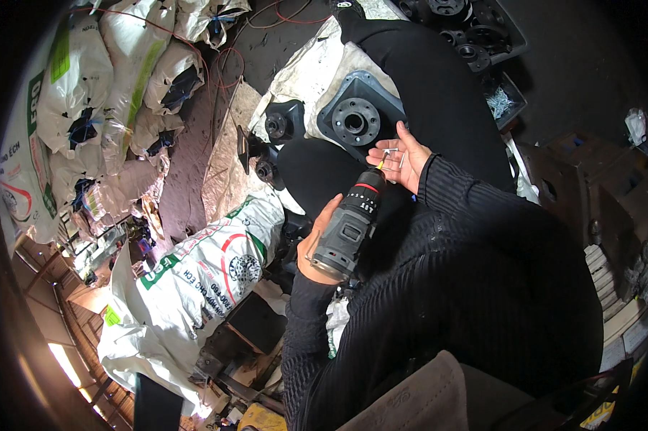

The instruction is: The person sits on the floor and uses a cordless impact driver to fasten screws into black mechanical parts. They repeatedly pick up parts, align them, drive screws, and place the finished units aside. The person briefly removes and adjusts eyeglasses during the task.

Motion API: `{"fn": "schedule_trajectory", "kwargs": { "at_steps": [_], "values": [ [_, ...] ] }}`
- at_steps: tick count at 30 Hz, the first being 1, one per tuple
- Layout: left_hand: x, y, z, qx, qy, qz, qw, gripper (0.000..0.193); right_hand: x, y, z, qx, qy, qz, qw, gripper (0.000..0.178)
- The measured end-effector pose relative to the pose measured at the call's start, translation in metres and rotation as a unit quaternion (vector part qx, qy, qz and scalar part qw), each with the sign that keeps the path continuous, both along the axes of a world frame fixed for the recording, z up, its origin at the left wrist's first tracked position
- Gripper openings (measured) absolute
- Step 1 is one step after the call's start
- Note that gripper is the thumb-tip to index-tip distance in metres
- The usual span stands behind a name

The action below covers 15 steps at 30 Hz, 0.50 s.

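Observation:
My left hand (315, 248) is wrapped round a dark grey cordless drill (347, 233) with a red ring near its chuck. Its handle is hidden below the body. A yellow-ended bit (380, 164) points from the chuck toward my right hand (407, 159), which lies palm up with fingers partly spread. A few silvery screws (391, 154) rest on that palm and fingers, close to the bit's tip. Just beyond the hand, between my legs, sits a black square-flanged part (356, 121) with a round, holed hub.
Similar smaller black parts (277, 123) lie left of it on white sacking. A small bin of screws (501, 103) stands at the right, below a crate of black parts (493, 34). Full white sacks (76, 86) pile up on the left. Another printed sack (216, 266) lies beside my left arm.

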State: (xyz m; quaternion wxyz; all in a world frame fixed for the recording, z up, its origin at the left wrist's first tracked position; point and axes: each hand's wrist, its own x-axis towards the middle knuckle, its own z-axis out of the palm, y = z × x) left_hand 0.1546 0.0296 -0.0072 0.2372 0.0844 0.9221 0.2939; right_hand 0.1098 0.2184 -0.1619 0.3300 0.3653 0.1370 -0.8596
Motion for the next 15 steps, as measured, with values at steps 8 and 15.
{"fn": "schedule_trajectory", "kwargs": {
  "at_steps": [8,15],
  "values": [
    [-0.034,-0.002,0.009,-0.078,0.034,-0.093,0.992,0.053,-0.004,-0.010,-0.006,0.021,0.012,0.024,0.999,0.045],
    [-0.038,-0.006,0.007,-0.102,0.052,-0.107,0.988,0.053,-0.006,-0.007,-0.004,-0.061,0.042,-0.020,0.997,0.022]
  ]
}}
